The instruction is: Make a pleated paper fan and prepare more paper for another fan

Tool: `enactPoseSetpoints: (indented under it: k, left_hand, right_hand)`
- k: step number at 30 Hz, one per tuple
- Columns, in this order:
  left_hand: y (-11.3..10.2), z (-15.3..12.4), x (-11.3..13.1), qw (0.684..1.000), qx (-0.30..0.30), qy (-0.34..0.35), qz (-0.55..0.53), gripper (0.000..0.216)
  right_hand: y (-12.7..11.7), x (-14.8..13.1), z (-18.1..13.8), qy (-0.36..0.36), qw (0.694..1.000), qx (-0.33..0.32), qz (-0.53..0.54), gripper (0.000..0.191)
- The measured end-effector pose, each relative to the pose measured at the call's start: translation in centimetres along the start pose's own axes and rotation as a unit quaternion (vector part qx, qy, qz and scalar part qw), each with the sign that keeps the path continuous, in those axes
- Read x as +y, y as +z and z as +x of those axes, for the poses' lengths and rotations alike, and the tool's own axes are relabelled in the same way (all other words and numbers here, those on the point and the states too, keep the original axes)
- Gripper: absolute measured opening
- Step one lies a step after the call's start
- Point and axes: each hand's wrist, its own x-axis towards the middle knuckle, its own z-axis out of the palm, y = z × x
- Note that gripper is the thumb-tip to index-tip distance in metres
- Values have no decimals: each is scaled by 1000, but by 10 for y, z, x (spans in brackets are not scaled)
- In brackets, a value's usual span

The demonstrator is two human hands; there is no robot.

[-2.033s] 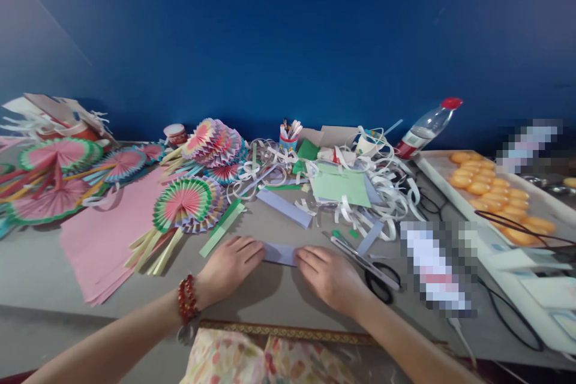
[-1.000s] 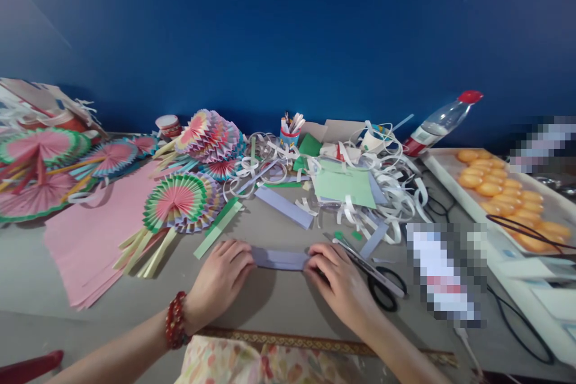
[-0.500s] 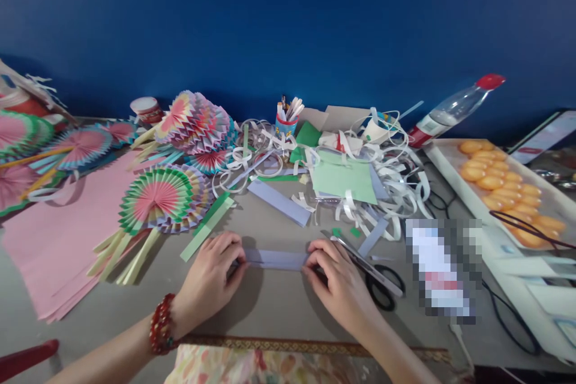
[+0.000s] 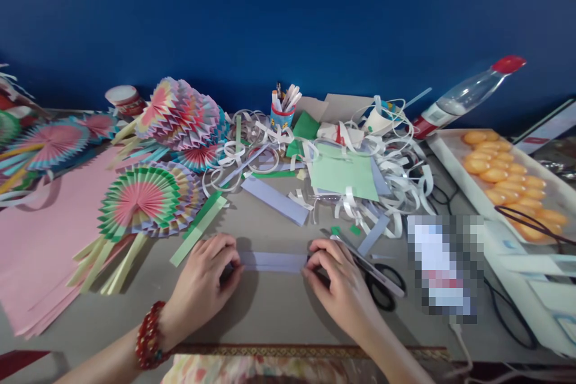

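A folded lavender paper strip point(image 4: 273, 261) lies lengthwise on the grey table, a crease line running along it. My left hand point(image 4: 207, 273) pinches its left end between thumb and fingers; a red bead bracelet is on that wrist. At the strip's right end, my right hand point(image 4: 336, 276) grips it the same way. Both ends are hidden under the fingertips. Black-handled scissors point(image 4: 381, 282) lie right beside my right hand, partly under a pale, slim tool. Just beyond my left hand is a green paper strip point(image 4: 198, 231).
Pleated paper fans point(image 4: 139, 198) and pink sheets point(image 4: 49, 234) cover the left. White paper curls point(image 4: 396, 174), a light green sheet point(image 4: 344, 174) and a pen cup point(image 4: 282, 115) stand behind. Rightward are a tilted bottle point(image 4: 468, 99), a tray of orange pieces point(image 4: 443, 159) and a blurred-out phone-like object point(image 4: 441, 270).
The view has shifted a little, so the left-side things appear farther left. My left hand appears slightly farther left; both hands still hold the strip's ends.
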Motion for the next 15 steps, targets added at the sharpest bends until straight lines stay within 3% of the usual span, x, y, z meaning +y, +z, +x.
enactPoseSetpoints:
  k: [9,15]
  left_hand:
    - [-1,1,3,1000,8,-9,-9,7]
    - [-1,0,3,1000,5,-21,-8,5]
  right_hand:
    - [1,-7,0,-13,999,7,-33,13]
    - [8,-10,-2,-125,984,-28,-125,49]
